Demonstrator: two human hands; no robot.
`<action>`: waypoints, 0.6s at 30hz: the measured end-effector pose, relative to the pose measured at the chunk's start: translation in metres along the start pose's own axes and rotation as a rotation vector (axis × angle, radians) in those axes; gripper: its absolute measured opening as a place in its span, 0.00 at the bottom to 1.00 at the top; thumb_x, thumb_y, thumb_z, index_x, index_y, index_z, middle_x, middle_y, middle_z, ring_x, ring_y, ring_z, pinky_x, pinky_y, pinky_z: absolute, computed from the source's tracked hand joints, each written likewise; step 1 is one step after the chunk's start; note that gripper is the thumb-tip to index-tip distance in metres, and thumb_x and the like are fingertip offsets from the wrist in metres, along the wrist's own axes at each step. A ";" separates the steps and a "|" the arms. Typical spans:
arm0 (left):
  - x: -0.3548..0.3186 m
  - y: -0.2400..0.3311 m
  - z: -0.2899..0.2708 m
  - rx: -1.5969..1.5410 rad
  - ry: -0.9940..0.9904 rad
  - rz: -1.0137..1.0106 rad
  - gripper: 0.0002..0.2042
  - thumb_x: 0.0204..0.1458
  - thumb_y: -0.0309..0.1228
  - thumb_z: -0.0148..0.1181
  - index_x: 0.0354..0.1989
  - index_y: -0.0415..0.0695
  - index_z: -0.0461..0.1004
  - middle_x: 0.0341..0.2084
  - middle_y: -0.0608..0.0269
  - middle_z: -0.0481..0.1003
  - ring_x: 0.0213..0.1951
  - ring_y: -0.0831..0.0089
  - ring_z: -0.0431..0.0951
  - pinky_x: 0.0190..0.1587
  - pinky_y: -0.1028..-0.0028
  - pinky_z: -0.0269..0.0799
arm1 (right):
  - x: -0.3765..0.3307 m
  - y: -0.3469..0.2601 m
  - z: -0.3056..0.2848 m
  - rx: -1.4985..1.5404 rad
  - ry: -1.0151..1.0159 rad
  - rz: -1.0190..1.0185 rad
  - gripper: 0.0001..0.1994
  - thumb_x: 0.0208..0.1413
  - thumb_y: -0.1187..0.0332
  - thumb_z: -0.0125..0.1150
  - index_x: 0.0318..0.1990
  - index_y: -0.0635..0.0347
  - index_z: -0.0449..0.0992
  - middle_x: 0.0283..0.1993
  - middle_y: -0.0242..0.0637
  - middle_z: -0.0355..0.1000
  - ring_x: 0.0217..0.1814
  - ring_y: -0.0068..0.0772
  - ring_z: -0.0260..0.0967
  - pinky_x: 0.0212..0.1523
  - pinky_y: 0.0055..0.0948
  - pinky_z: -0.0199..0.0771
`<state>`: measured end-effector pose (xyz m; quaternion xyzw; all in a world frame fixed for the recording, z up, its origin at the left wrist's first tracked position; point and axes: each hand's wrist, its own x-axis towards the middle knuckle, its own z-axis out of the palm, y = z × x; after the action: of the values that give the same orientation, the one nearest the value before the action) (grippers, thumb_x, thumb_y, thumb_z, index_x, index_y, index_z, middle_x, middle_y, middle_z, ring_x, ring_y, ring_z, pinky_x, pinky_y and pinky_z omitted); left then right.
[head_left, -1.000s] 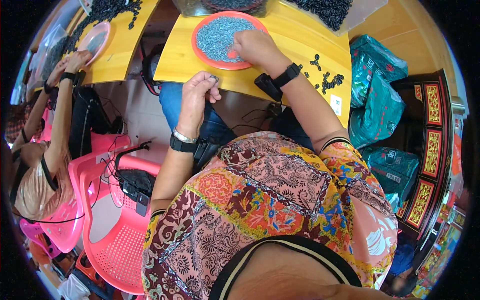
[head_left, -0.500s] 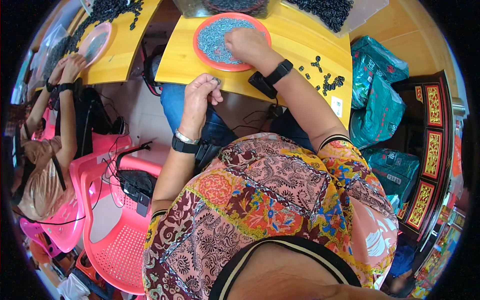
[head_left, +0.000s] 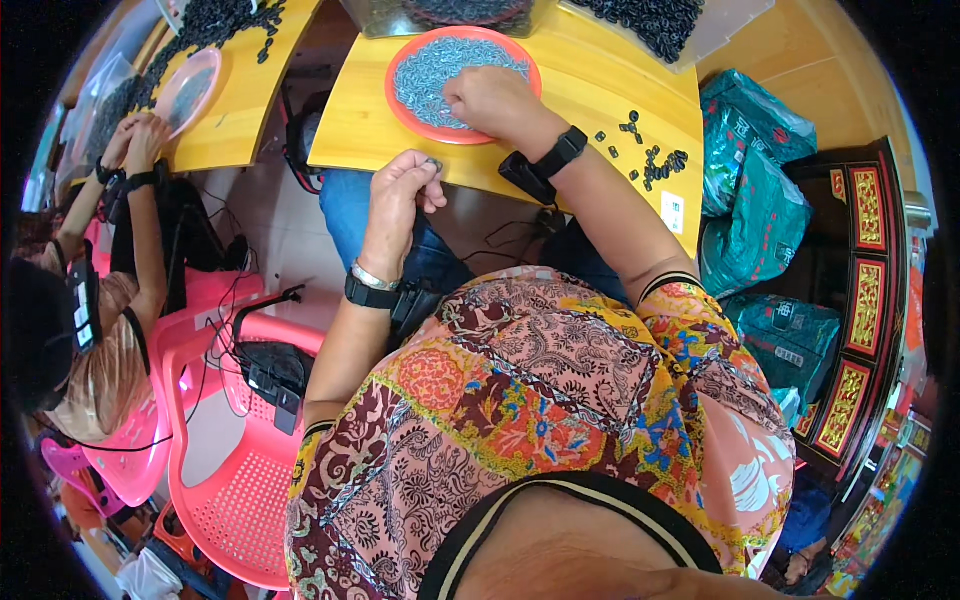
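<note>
My left hand is closed just off the table's near edge. Its thumb and forefinger pinch a small dark piece, mostly covered by the fingertips. An orange-red round plate on the yellow table holds a layer of small silvery metal pins, perhaps screws. Over its right half rests my right hand, fingers curled down into the pins. Its fingertips are hidden, so what they hold cannot be made out. To the right of that hand lie several small loose black parts on the table.
A clear bin stands behind the plate; another tray of black parts is at the back right. Green bags stand along the right side. At left, a co-worker's hands meet near a pink plate. A pink chair is lower left.
My right hand has shifted very slightly left among the pins. My left hand stays nearly still, still pinching the piece. The co-worker's head has come further into view at left.
</note>
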<state>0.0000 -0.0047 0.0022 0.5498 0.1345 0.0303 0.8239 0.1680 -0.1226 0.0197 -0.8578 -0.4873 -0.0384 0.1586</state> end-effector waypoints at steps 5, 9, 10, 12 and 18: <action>0.000 -0.001 -0.001 -0.006 0.004 0.011 0.06 0.52 0.27 0.49 0.25 0.42 0.71 0.15 0.69 0.70 0.17 0.82 0.69 0.21 0.84 0.61 | 0.000 0.011 -0.006 -0.030 0.013 0.140 0.06 0.45 0.67 0.51 0.28 0.55 0.74 0.29 0.43 0.72 0.33 0.47 0.70 0.34 0.42 0.69; 0.000 0.000 0.000 0.006 -0.001 0.005 0.06 0.52 0.27 0.49 0.25 0.42 0.70 0.15 0.69 0.70 0.17 0.82 0.69 0.21 0.84 0.61 | -0.004 0.019 -0.011 0.061 0.074 0.230 0.07 0.47 0.67 0.50 0.30 0.55 0.75 0.29 0.41 0.73 0.34 0.46 0.70 0.35 0.41 0.69; 0.000 0.000 0.000 0.009 -0.009 0.004 0.07 0.52 0.27 0.49 0.25 0.42 0.70 0.15 0.69 0.70 0.17 0.82 0.69 0.21 0.85 0.61 | -0.004 0.019 -0.011 0.059 0.101 0.231 0.07 0.47 0.67 0.50 0.30 0.55 0.75 0.29 0.41 0.73 0.34 0.46 0.70 0.36 0.41 0.69; 0.001 -0.002 0.000 0.008 -0.012 0.009 0.07 0.52 0.27 0.49 0.25 0.42 0.70 0.15 0.69 0.70 0.17 0.82 0.69 0.21 0.85 0.61 | -0.005 0.017 -0.011 0.076 0.075 0.197 0.07 0.47 0.67 0.51 0.31 0.55 0.76 0.29 0.41 0.73 0.34 0.46 0.70 0.36 0.41 0.69; 0.001 -0.002 0.000 0.012 -0.014 0.009 0.07 0.52 0.28 0.49 0.25 0.43 0.70 0.15 0.69 0.70 0.17 0.82 0.69 0.21 0.85 0.60 | -0.002 0.002 -0.017 -0.075 -0.054 0.126 0.06 0.44 0.67 0.55 0.28 0.55 0.76 0.28 0.42 0.73 0.34 0.47 0.70 0.35 0.42 0.69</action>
<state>0.0006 -0.0051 0.0005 0.5556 0.1264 0.0295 0.8212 0.1705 -0.1305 0.0350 -0.8929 -0.4345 -0.0236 0.1153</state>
